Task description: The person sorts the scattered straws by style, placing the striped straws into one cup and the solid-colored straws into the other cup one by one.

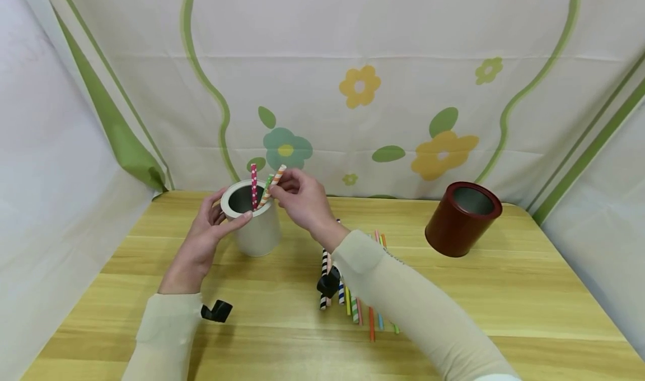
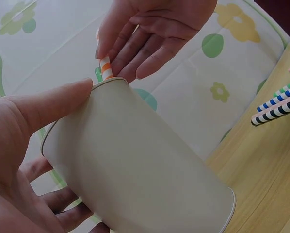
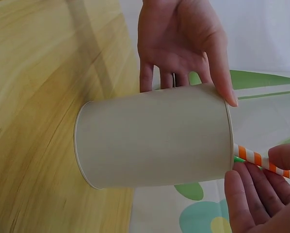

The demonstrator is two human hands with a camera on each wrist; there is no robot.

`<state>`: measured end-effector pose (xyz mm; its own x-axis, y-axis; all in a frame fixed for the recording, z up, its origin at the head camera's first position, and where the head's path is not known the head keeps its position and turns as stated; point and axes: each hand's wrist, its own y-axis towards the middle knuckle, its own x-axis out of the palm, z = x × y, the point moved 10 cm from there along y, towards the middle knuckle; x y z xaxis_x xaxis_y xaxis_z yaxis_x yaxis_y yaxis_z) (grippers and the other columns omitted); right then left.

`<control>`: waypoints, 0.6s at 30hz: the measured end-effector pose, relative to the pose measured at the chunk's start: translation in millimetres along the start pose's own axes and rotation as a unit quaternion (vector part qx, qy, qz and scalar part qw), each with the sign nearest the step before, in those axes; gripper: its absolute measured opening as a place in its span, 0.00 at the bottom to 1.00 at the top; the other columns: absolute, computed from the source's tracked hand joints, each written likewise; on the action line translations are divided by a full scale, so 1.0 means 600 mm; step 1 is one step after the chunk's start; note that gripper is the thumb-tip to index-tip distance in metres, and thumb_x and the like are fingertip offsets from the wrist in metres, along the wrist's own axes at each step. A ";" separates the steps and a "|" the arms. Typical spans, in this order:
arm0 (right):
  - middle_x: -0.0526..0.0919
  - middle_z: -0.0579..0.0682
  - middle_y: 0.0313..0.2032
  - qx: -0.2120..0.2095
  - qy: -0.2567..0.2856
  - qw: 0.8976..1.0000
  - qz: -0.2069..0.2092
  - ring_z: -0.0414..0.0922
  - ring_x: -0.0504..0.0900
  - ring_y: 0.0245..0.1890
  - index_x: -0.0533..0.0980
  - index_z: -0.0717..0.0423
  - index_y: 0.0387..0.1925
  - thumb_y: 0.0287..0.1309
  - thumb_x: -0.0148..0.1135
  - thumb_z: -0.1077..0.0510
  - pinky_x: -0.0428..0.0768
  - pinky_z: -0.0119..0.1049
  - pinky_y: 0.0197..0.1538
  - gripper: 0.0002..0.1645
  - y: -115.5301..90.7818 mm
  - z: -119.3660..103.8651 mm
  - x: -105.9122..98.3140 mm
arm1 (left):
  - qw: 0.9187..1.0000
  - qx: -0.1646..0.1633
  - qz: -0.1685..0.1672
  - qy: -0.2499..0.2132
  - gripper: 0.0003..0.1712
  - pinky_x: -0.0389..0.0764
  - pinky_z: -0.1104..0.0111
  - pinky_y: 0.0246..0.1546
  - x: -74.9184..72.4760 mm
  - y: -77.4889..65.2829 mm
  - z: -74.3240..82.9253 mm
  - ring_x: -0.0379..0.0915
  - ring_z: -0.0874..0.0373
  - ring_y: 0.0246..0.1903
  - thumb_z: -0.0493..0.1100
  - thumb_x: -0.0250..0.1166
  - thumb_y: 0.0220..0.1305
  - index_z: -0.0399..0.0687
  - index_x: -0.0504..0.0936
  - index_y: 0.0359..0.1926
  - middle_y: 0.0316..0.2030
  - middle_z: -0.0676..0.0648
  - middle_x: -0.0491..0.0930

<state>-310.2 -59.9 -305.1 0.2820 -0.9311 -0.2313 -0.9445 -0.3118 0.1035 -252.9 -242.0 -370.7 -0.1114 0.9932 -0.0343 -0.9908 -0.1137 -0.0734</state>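
A white canister [image 1: 258, 236] stands at the left of the table, its mouth upward. My left hand [image 1: 201, 235] grips it from the left, thumb at the rim and fingers around the far side. Between thumb and fingers, my right hand [image 1: 304, 203] pinches an orange-and-white striped paper straw [image 3: 251, 156], whose lower end dips into the canister's mouth. A pink straw with white dots [image 1: 254, 182] leans inside, rising above the rim. Next to the striped straw shows a green straw [image 2: 98, 73], partly covered by it and the right hand.
Several loose paper straws [image 1: 354, 308] of mixed colours lie mid-table, partly hidden under the right forearm. A dark red canister [image 1: 456, 224] stands at the right. Flower-patterned cloth [image 1: 312, 45] hangs behind the table's far edge.
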 end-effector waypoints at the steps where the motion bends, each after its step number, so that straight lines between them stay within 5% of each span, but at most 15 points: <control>1: 0.83 0.40 0.37 0.000 0.000 1.000 -0.002 0.42 0.82 0.41 0.78 0.46 0.43 0.61 0.65 0.52 0.83 0.36 0.42 0.09 0.001 0.000 0.001 | 1.000 0.000 0.000 0.000 0.52 0.48 0.50 0.70 0.000 0.000 0.000 0.47 0.50 0.72 0.49 0.72 0.58 0.64 0.48 0.74 0.73 0.46 0.53; 10: 0.84 0.43 0.35 0.008 -0.048 0.998 -0.035 0.40 0.84 0.35 0.79 0.48 0.38 0.58 0.67 0.53 0.84 0.33 0.36 0.07 0.012 -0.009 0.002 | 1.000 0.003 -0.004 -0.002 0.52 0.48 0.49 0.70 -0.001 0.002 -0.001 0.47 0.50 0.72 0.49 0.72 0.58 0.65 0.48 0.74 0.73 0.46 0.54; 18: 0.85 0.47 0.38 0.049 -0.046 0.991 -0.120 0.43 0.85 0.38 0.80 0.52 0.38 0.55 0.70 0.55 0.85 0.38 0.39 0.09 0.028 -0.012 0.006 | 1.000 0.004 -0.001 -0.004 0.52 0.48 0.49 0.70 -0.002 0.004 -0.004 0.47 0.51 0.72 0.48 0.72 0.57 0.65 0.49 0.74 0.73 0.46 0.55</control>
<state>-324.0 -70.0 -297.5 0.4876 -0.8099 -0.3261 -0.8655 -0.4976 -0.0584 -255.0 -243.4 -373.0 -0.1098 0.9936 -0.0263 -0.9917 -0.1113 -0.0650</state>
